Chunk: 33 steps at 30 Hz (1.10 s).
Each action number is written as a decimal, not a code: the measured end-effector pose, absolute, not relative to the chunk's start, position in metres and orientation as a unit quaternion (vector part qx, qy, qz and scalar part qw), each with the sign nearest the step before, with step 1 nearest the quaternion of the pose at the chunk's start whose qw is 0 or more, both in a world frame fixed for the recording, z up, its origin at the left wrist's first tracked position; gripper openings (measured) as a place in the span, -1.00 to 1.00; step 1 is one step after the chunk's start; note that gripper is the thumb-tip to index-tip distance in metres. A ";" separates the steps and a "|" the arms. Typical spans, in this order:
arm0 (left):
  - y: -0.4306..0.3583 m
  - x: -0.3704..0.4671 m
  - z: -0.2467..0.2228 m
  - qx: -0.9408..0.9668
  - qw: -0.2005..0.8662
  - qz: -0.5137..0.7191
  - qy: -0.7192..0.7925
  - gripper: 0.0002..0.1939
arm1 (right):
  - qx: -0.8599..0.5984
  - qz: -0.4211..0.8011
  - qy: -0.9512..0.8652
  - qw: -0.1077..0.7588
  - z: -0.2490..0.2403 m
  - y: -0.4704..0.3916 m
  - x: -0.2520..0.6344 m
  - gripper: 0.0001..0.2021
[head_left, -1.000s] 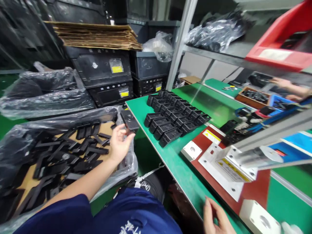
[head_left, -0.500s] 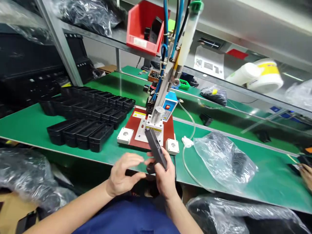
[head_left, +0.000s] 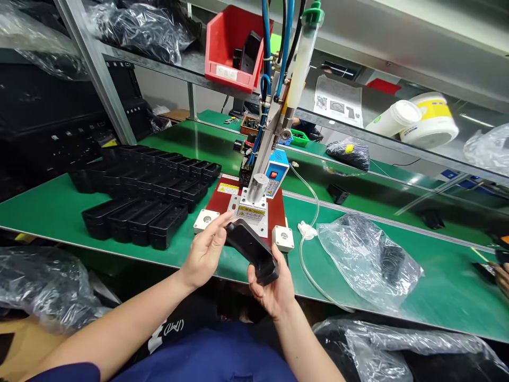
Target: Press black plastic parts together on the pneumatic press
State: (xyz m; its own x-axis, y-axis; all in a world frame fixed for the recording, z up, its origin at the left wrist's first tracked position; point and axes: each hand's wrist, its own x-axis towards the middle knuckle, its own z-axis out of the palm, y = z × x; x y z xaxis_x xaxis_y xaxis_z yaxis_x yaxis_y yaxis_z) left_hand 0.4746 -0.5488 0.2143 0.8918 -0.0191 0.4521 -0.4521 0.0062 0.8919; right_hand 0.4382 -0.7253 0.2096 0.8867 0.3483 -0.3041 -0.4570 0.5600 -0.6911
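A small, elongated black plastic box (head_left: 252, 248), its hollow side facing up, is held tilted above the front edge of the bench. My right hand (head_left: 276, 289) grips its lower right end between thumb and fingers. At the upper left end, my left hand (head_left: 204, 252) has its thumb and fingers closed around the corner. Just behind the box stands a bench press (head_left: 258, 185) with a metal ram on a red-brown base (head_left: 217, 202). White button blocks (head_left: 282, 239) sit at the base's front corners.
Rows of similar black boxes (head_left: 167, 225) stand on the green bench (head_left: 40, 207) at left. A clear plastic bag (head_left: 366, 260) and a thin hose (head_left: 304, 265) lie at right. Overhead, a shelf carries a red bin (head_left: 226, 79) and white tubs (head_left: 429, 124). Another person's hand (head_left: 503, 273) shows far right.
The black box has turned from edge-on to show its hollow side. My left hand has moved up and right from beside it to its upper end. The right hand keeps its hold.
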 end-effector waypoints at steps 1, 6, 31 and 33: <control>-0.549 0.478 0.216 0.685 0.696 0.137 -0.164 -0.53 | -0.447 0.200 0.052 0.870 0.211 -0.728 0.440 -0.42; -0.553 0.502 0.232 0.666 0.729 0.033 -0.155 -0.51 | -0.674 0.034 -0.100 0.731 0.234 -0.744 0.458 -0.54; -0.603 0.689 0.276 0.530 0.819 -0.031 -0.218 -0.55 | -0.871 -0.367 -0.048 0.323 0.282 -0.711 0.565 -0.56; -0.605 0.691 0.276 0.517 0.825 -0.043 -0.223 -0.57 | -0.877 -0.380 -0.046 0.289 0.280 -0.710 0.565 -0.54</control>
State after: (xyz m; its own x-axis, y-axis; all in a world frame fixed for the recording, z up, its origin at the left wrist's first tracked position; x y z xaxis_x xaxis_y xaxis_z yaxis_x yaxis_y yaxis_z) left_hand 0.6912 -0.6047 0.2758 0.8972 -0.3019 0.3225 -0.1586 0.4612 0.8730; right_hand 0.5650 -0.7103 0.2804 0.7066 -0.1391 0.6938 0.3009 -0.8283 -0.4726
